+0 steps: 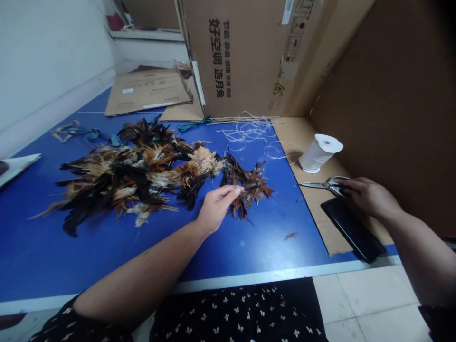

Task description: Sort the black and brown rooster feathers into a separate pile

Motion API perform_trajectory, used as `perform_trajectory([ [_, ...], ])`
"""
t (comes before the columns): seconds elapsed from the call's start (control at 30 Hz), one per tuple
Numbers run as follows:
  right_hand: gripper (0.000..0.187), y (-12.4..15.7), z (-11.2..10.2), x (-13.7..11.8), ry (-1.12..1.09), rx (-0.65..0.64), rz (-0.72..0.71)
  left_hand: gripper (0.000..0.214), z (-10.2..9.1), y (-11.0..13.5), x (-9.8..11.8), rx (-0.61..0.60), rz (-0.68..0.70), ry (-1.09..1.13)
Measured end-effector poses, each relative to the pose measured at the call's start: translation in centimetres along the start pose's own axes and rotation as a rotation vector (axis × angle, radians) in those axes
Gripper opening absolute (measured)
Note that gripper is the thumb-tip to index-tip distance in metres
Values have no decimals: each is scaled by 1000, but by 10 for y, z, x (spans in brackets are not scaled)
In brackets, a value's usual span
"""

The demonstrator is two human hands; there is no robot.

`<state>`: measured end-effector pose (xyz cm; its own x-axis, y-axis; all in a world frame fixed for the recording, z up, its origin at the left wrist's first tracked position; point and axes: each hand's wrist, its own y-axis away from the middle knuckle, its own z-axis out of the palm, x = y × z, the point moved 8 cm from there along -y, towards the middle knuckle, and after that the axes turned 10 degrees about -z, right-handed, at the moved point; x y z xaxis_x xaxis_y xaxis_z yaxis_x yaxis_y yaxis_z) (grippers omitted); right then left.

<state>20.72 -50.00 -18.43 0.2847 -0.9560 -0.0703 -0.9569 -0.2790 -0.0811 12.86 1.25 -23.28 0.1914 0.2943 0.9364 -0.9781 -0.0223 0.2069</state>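
On cardboard [315, 209] — scissors [329, 185] lying crosswise — pointing left, toward feathers [203, 161].

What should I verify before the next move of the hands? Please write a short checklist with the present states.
1. Left grip pinching the feathers: ok.
2. Right grip at the scissors: ok, it touches them.
3. Right grip firmly closed: cannot tell, the hand hides part of the scissors.
4. Scissors clear of the pinched feathers: ok, they lie apart.
5. White spool standing on the cardboard: ok.
6. White string tidy: not ok, loose loops.
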Motion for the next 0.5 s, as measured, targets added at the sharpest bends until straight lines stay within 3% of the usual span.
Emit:
perform_trajectory([
  [0.3, 42, -68, 3, -22, 30, 10, 52, 36, -2, 0, -1, -15, 3, -31],
  [0.4, 44, -69, -2, -28, 37, 44, 78, 37, -2, 0, 0, -13, 5, -36],
  [0.5, 53, -45, -15, -35, 57, 113, 89, 38, -3, 0, 1, -7, 8, -33],
])
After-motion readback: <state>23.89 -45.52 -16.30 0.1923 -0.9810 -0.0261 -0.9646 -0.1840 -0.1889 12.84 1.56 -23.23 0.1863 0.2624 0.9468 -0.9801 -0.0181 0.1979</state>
